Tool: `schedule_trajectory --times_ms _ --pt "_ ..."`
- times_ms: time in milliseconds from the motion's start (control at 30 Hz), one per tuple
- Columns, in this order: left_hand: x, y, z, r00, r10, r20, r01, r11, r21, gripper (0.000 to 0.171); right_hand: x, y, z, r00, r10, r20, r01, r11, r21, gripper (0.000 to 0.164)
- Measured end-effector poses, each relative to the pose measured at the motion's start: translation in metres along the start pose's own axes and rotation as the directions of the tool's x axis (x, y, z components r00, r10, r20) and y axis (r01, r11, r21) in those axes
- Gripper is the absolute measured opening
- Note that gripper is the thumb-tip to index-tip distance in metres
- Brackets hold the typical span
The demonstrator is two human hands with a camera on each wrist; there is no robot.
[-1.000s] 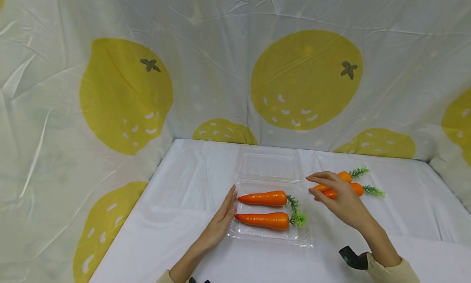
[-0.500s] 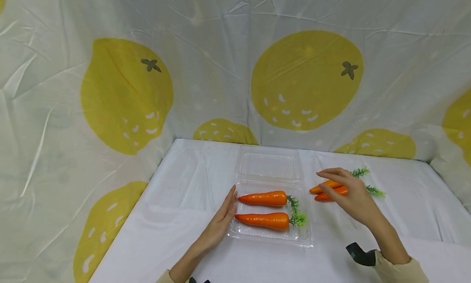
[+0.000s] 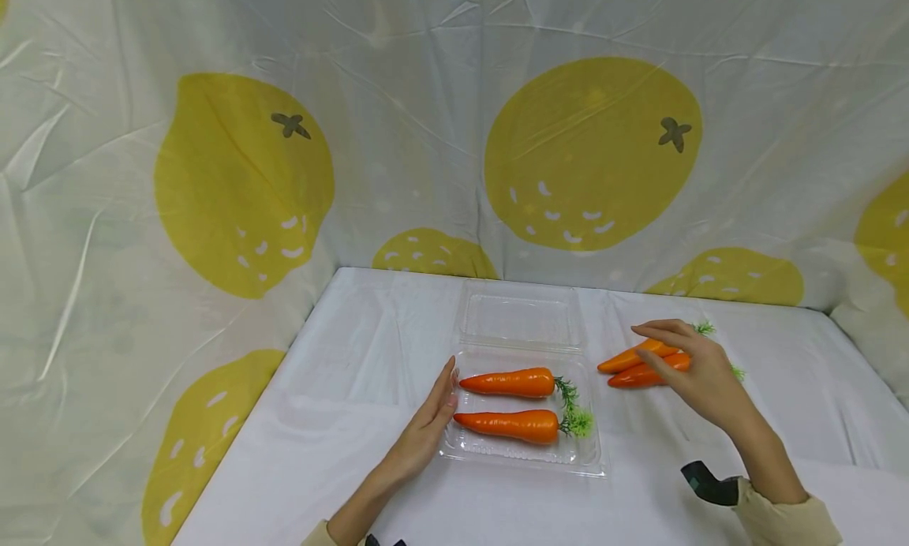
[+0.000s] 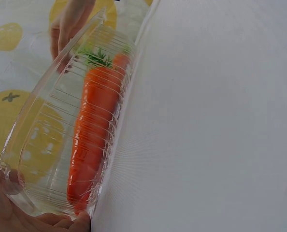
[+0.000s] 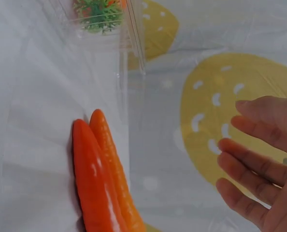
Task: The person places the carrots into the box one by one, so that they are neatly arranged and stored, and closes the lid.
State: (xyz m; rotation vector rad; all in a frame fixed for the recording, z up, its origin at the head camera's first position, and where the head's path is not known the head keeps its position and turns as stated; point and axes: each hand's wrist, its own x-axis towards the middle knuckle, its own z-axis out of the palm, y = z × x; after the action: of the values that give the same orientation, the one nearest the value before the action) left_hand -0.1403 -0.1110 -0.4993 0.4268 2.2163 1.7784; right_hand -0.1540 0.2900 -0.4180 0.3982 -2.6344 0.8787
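A clear plastic clamshell box (image 3: 521, 454) lies unfolded, two orange carrots (image 3: 507, 383) with green tops side by side in its base. My left hand (image 3: 417, 435) rests against the base's left side, fingers fairly straight along the wall; in the left wrist view, fingers touch the box (image 4: 42, 92) at its end. To the right of the box, two more carrots (image 3: 642, 377) lie close together on the cloth. Over their leafy ends hovers my right hand (image 3: 710, 376), fingers slightly bent and apart. The right wrist view shows this hand (image 5: 259, 159) with nothing in it, apart from the carrots (image 5: 97, 188).
The box's lid (image 3: 521, 317) lies back flat behind the base. White cloth (image 3: 355, 357) covers the table. A lemon-print curtain (image 3: 412, 136) stands behind and along the left side.
My right hand has moved to the right, away from the box, along the two loose carrots, uncovering their tips. My left hand and the box stay in place.
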Motion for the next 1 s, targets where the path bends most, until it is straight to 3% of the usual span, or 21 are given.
schedule_trajectory --times_ms 200,467,1000 --pt "0.000 -0.001 0.000 1.000 0.001 -0.004 -0.001 1.000 0.005 0.061 -0.002 0.007 -0.006 0.999 0.045 0.004 -0.045 0.999 0.009 0.030" --pt "0.000 0.000 0.000 1.000 -0.001 -0.003 0.001 1.000 0.005 0.061 -0.001 0.018 -0.010 0.999 0.042 -0.025 -0.043 0.999 -0.030 0.032" --pt "0.000 0.000 0.000 1.000 0.001 0.002 -0.001 1.000 -0.002 0.061 -0.003 0.034 -0.017 0.987 0.136 0.088 -0.134 0.991 -0.025 0.037"
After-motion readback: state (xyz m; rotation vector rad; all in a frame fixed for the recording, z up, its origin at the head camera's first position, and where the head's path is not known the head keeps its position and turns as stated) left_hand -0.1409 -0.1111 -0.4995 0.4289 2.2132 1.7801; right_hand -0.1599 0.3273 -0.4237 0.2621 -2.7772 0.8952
